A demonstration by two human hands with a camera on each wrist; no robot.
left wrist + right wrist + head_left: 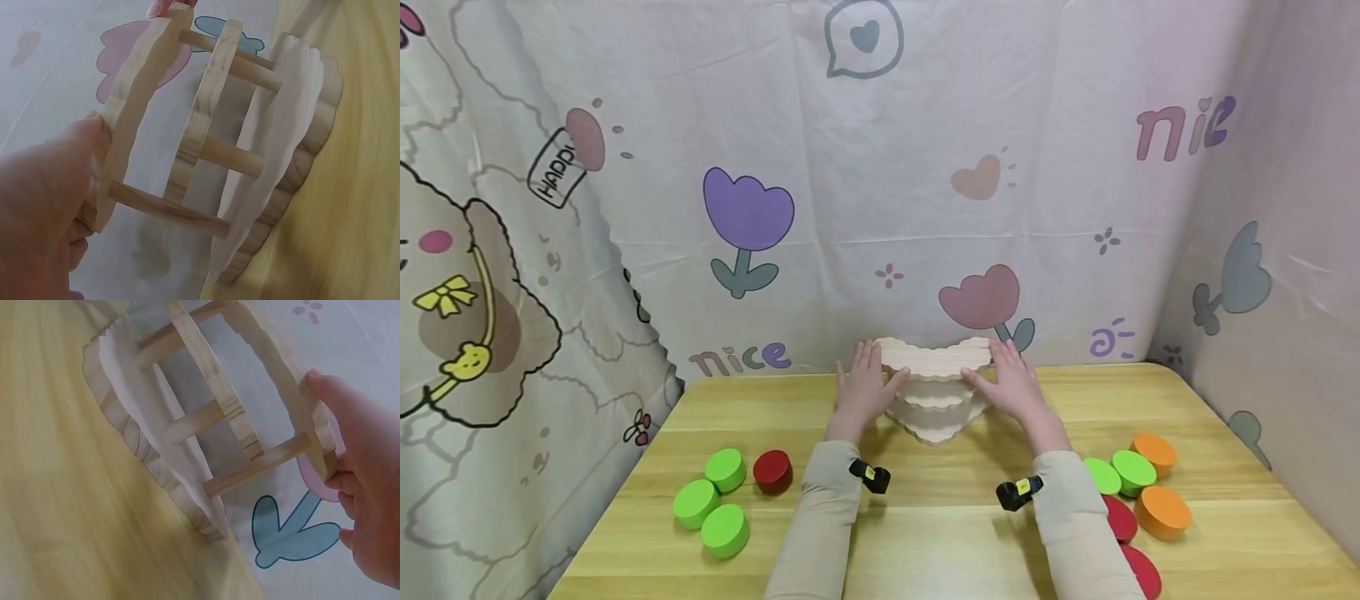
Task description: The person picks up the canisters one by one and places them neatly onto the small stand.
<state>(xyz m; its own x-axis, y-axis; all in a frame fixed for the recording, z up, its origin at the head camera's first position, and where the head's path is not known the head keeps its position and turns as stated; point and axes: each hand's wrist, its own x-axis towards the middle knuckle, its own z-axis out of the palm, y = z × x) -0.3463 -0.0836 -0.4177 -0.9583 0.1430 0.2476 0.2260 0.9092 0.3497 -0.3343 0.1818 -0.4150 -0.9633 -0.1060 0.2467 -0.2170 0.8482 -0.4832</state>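
Observation:
A pale wooden tiered stand (935, 360) with scalloped edges is at the back middle of the table, close to the cloth. Round dowels (259, 465) join its shelves, and the thick base shelf (275, 144) sits on or just over the tabletop; I cannot tell which. My left hand (863, 387) grips the left end of the top shelf, its thumb on the near edge. At the opposite end, my right hand (1015, 387) holds the same shelf, with the thumb on the near edge and other fingers curled behind it in the right wrist view.
Left of my arms lie several green discs (726, 531) and a dark red disc (772, 472). To the right are orange discs (1163, 512), green discs (1133, 472) and red discs (1142, 572), some partly behind my sleeve. A printed cloth (880, 208) hangs behind the wooden table (932, 542).

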